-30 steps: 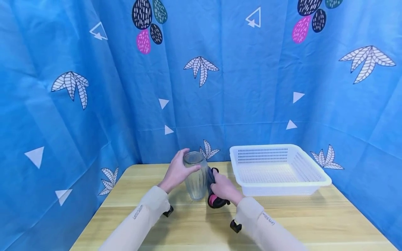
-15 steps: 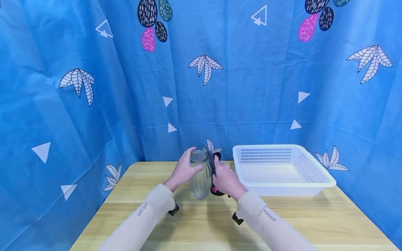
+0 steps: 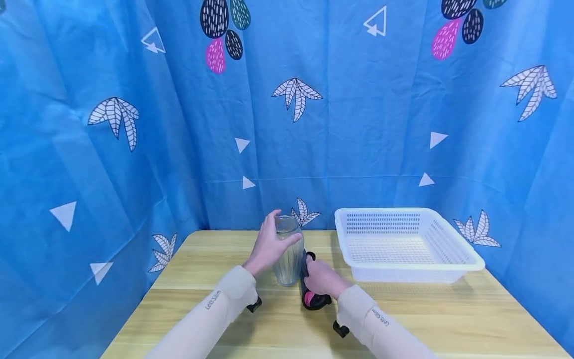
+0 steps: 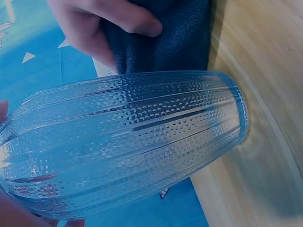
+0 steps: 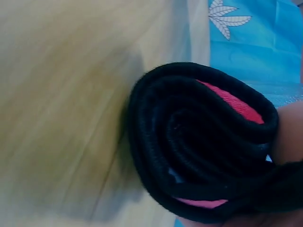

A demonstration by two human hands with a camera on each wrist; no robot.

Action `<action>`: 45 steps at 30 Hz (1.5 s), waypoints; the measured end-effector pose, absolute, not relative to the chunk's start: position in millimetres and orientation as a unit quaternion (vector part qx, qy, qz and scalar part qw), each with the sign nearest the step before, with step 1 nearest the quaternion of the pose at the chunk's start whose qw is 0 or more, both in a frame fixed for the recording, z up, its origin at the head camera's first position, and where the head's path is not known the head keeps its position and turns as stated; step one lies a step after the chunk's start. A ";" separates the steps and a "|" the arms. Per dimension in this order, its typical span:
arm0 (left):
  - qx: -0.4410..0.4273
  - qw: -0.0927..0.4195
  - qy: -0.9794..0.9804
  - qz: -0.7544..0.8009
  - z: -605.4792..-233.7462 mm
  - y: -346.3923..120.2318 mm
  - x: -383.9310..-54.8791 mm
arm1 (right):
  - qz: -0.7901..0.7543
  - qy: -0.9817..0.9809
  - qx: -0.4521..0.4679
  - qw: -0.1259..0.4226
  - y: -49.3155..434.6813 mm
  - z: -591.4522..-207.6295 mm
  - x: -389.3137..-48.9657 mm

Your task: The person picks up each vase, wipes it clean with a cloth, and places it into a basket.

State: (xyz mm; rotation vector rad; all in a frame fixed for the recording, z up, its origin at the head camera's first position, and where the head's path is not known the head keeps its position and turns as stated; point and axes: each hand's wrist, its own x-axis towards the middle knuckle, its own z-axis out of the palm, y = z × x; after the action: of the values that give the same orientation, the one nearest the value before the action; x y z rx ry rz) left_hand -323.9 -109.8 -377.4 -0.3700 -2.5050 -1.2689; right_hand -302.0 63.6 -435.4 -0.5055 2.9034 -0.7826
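Note:
A clear ribbed glass vase (image 3: 287, 264) stands upright on the table, its dimpled wall showing closely in the left wrist view. My left hand (image 3: 267, 248) grips it near the rim, thumb across the front and fingers behind. In my right hand (image 3: 324, 277) is a rolled dark cloth (image 3: 309, 297) with black edging and a pink inner face. The fuzzy blue-grey side of the cloth lies along the right wall of the vase. Its coiled end faces the right wrist camera, where most of the right hand is hidden.
A white plastic basket (image 3: 408, 273) with slotted walls sits to the right of my right hand. The wooden table (image 3: 426, 319) meets a blue patterned curtain (image 3: 372, 149) at the back and sides. Black wrist straps show under both cuffs.
The cloth in my right hand has gone up along the vase's right side and come back down. My left hand keeps its grip on the vase. The head view has shifted slightly.

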 end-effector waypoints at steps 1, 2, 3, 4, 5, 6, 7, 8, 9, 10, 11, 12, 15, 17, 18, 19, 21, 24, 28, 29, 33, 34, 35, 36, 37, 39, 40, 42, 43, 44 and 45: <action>-0.129 0.157 -0.873 -0.444 -378.1 -109.1 -323.8 | -0.269 0.949 -0.159 0.052 64.3 -438.2 -302.8; -0.126 0.159 -0.874 -0.441 -378.7 -108.7 -324.1 | -0.286 0.944 -0.153 0.057 64.9 -440.6 -303.5; -0.125 0.161 -0.875 -0.439 -378.9 -108.6 -324.1 | -0.303 0.940 -0.149 0.059 65.7 -442.2 -303.8; -0.124 0.162 -0.877 -0.435 -379.2 -108.6 -324.4 | -0.315 0.936 -0.146 0.057 66.5 -442.5 -304.0; -0.125 0.164 -0.878 -0.431 -379.4 -108.5 -324.7 | -0.326 0.933 -0.143 0.052 67.1 -441.9 -303.8; -0.126 0.166 -0.881 -0.424 -379.6 -108.5 -324.9 | -0.335 0.930 -0.143 0.046 67.9 -440.3 -303.3; -0.127 0.169 -0.884 -0.418 -380.0 -108.5 -325.6 | -0.342 0.928 -0.141 0.039 68.5 -437.9 -302.6; -0.128 0.171 -0.886 -0.412 -380.3 -108.4 -326.2 | -0.346 0.927 -0.139 0.032 69.0 -434.5 -301.5; -0.131 0.173 -0.887 -0.407 -380.4 -108.3 -326.7 | -0.346 0.928 -0.139 0.021 69.6 -429.7 -300.4; -0.132 0.174 -0.889 -0.403 -380.6 -108.1 -327.0 | -0.341 0.930 -0.137 0.009 70.0 -424.8 -299.5; -0.133 0.174 -0.890 -0.400 -380.5 -107.9 -327.1 | -0.341 0.931 -0.132 0.002 70.4 -419.7 -298.6; -0.133 0.173 -0.891 -0.398 -380.3 -107.8 -327.0 | -0.344 0.930 -0.127 -0.003 70.8 -414.7 -298.1; -0.132 0.173 -0.893 -0.394 -377.9 -108.2 -325.6 | -0.339 0.933 -0.119 -0.027 71.5 -397.8 -297.2; -0.131 0.176 -0.894 -0.390 -375.8 -109.1 -324.2 | -0.336 0.934 -0.113 -0.039 71.6 -387.3 -297.0; -0.130 0.177 -0.895 -0.389 -374.7 -109.7 -323.5 | -0.334 0.935 -0.112 -0.046 71.6 -382.2 -296.7; -0.130 0.178 -0.895 -0.387 -373.7 -110.2 -323.1 | -0.330 0.936 -0.114 -0.055 71.7 -377.2 -296.3; -0.131 0.175 -0.895 -0.388 -371.9 -111.3 -322.1 | -0.330 0.934 -0.119 -0.071 71.4 -368.7 -295.0; -0.138 0.165 -0.891 -0.399 -369.9 -111.8 -322.1 | -0.334 0.926 -0.140 -0.108 71.0 -359.9 -292.1; -0.155 0.153 -0.881 -0.420 -368.7 -109.5 -322.3 | -0.309 0.922 -0.171 -0.160 69.2 -357.8 -290.4; -0.158 0.150 -0.880 -0.422 -369.0 -108.6 -322.4 | -0.296 0.925 -0.173 -0.165 68.6 -359.2 -290.4; -0.165 0.153 -0.873 -0.432 -371.1 -105.4 -323.7 | -0.253 0.941 -0.171 -0.144 66.5 -370.4 -291.6; -0.164 0.154 -0.872 -0.434 -371.8 -105.0 -324.2 | -0.248 0.943 -0.172 -0.138 66.2 -373.8 -292.1; -0.163 0.156 -0.871 -0.437 -372.4 -104.8 -324.5 | -0.247 0.945 -0.171 -0.128 65.9 -377.1 -292.6; -0.161 0.159 -0.869 -0.440 -372.9 -104.8 -324.8 | -0.252 0.945 -0.171 -0.117 65.5 -380.5 -293.1; -0.160 0.162 -0.867 -0.443 -373.4 -104.9 -325.1 | -0.256 0.945 -0.171 -0.107 65.1 -384.0 -293.8; -0.157 0.168 -0.863 -0.450 -374.5 -105.6 -325.6 | -0.270 0.944 -0.171 -0.085 64.3 -391.4 -295.1; -0.156 0.171 -0.862 -0.452 -375.3 -106.0 -326.0 | -0.278 0.942 -0.171 -0.070 63.8 -395.4 -295.9; -0.155 0.176 -0.859 -0.455 -376.9 -106.6 -326.7 | -0.292 0.941 -0.168 -0.040 62.7 -404.3 -297.4; -0.154 0.177 -0.858 -0.458 -377.8 -106.8 -327.0 | -0.297 0.939 -0.168 -0.026 62.3 -408.9 -298.3; -0.153 0.179 -0.856 -0.461 -378.7 -106.9 -327.3 | -0.297 0.940 -0.169 -0.016 61.8 -414.0 -299.3; -0.152 0.180 -0.854 -0.464 -379.6 -106.9 -327.5 | -0.302 0.938 -0.170 -0.004 61.3 -418.5 -300.1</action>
State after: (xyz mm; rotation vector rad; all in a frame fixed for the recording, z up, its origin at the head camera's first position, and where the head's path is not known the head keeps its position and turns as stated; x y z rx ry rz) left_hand -327.5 -106.9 -379.6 -0.4286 -2.4131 -1.3113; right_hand -300.1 61.3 -418.5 -0.5347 2.9550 -0.9529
